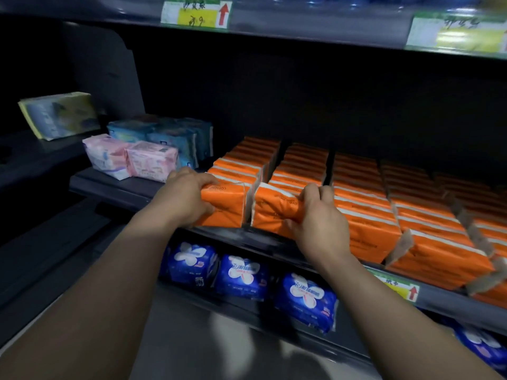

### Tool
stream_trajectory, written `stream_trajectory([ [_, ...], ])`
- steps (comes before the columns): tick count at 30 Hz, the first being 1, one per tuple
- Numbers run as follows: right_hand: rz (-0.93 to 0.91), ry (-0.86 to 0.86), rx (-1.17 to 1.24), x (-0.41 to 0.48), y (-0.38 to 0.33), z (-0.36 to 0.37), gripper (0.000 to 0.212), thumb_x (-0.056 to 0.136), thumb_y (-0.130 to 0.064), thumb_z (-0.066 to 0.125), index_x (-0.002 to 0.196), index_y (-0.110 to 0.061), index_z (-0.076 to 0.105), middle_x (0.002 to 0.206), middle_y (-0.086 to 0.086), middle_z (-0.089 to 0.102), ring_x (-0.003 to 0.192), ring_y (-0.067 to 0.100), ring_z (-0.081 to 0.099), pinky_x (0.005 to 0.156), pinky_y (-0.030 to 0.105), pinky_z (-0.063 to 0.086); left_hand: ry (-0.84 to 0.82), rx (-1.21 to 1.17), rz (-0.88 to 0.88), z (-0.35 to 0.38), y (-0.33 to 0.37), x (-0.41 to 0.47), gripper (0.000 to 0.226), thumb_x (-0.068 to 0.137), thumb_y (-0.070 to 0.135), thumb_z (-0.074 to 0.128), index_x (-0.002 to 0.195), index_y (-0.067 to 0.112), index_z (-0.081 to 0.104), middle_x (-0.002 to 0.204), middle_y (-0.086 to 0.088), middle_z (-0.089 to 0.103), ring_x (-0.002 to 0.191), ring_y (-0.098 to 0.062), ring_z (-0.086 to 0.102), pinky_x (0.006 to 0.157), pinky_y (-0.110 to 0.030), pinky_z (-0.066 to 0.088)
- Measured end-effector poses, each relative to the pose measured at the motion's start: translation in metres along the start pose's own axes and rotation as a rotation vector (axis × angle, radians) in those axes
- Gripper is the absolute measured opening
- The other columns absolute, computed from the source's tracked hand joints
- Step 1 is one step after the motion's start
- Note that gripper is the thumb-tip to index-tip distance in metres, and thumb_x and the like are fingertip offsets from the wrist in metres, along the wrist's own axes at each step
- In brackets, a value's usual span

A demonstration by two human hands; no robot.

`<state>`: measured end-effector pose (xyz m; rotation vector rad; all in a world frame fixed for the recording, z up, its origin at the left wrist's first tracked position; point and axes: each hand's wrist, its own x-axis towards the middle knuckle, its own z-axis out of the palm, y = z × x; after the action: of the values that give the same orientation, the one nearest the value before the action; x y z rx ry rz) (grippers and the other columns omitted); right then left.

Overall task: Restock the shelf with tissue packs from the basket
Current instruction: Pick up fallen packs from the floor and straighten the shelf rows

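Orange tissue packs with white stripes fill the dark middle shelf (109, 185) in several rows running back into the dark. My left hand (186, 196) grips the front pack of the leftmost row (227, 204), fingers over its top and thumb under its left end. My right hand (318, 215) grips the front pack of the second row (274, 209) from its right end, squeezing the wrapper. Both packs stand at the shelf's front edge. The basket is out of view.
Pink packs (131, 160) and blue-green packs (170, 135) sit left of the orange rows, a yellow-edged pack (60, 113) farther left. Dark blue packs (241, 275) line the shelf below. Price labels (397, 289) hang on the shelf edges; another shelf (315, 28) runs overhead.
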<state>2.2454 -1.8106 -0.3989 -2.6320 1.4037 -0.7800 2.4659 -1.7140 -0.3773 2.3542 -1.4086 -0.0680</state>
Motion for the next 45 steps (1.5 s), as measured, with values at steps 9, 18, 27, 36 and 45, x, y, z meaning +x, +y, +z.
stream_trajectory([
  [9, 0.023, -0.062, -0.015, 0.009, -0.001, -0.002, 0.048, 0.076, -0.028, 0.076, 0.105, -0.016, 0.04, 0.114, 0.007, 0.046, 0.092, 0.03, 0.058, 0.066, 0.033, 0.042, 0.04, -0.007, 0.152, 0.017, 0.011, 0.03, 0.053, 0.074, 0.023, 0.077, 0.121, 0.038, 0.06, 0.12, -0.002, 0.047, 0.119, -0.024, 0.04, 0.101, -0.04, 0.04],
  [18, 0.032, -0.133, 0.046, -0.004, 0.007, -0.019, 0.047, 0.075, -0.024, 0.076, 0.105, -0.018, 0.041, 0.112, 0.003, 0.047, 0.09, 0.029, 0.059, 0.069, 0.034, 0.046, 0.15, -0.002, 0.152, 0.053, -0.003, 0.047, 0.046, 0.078, 0.019, 0.074, 0.121, 0.03, 0.062, 0.123, -0.003, 0.046, 0.121, -0.024, 0.035, 0.099, -0.042, 0.041],
  [27, -0.026, -0.15, -0.021, -0.007, 0.001, -0.011, 0.051, 0.076, -0.018, 0.073, 0.114, -0.015, 0.04, 0.123, 0.007, 0.042, 0.096, 0.03, 0.058, 0.071, 0.035, 0.046, 0.242, -0.094, 0.107, 0.054, -0.015, 0.042, 0.081, 0.072, 0.016, 0.078, 0.14, 0.025, 0.036, 0.142, -0.007, 0.029, 0.129, -0.03, 0.037, 0.106, -0.044, 0.036],
  [36, -0.008, -0.171, -0.015, -0.005, 0.001, -0.008, 0.053, 0.077, -0.021, 0.074, 0.114, -0.014, 0.038, 0.126, 0.008, 0.04, 0.099, 0.031, 0.057, 0.072, 0.035, 0.046, 0.153, -0.298, 0.069, 0.064, -0.026, 0.042, 0.075, 0.079, 0.011, 0.074, 0.144, 0.018, 0.037, 0.152, -0.004, 0.028, 0.133, -0.025, 0.038, 0.108, -0.031, 0.03],
  [45, 0.023, -0.174, 0.095, -0.014, 0.001, -0.009, 0.048, 0.076, -0.013, 0.075, 0.109, -0.017, 0.04, 0.126, 0.004, 0.039, 0.097, 0.027, 0.057, 0.076, 0.036, 0.05, 0.109, -0.548, -0.033, 0.065, -0.026, 0.033, 0.102, 0.075, 0.003, 0.075, 0.148, 0.033, 0.009, 0.141, -0.011, 0.037, 0.126, -0.024, 0.044, 0.1, -0.033, 0.035],
])
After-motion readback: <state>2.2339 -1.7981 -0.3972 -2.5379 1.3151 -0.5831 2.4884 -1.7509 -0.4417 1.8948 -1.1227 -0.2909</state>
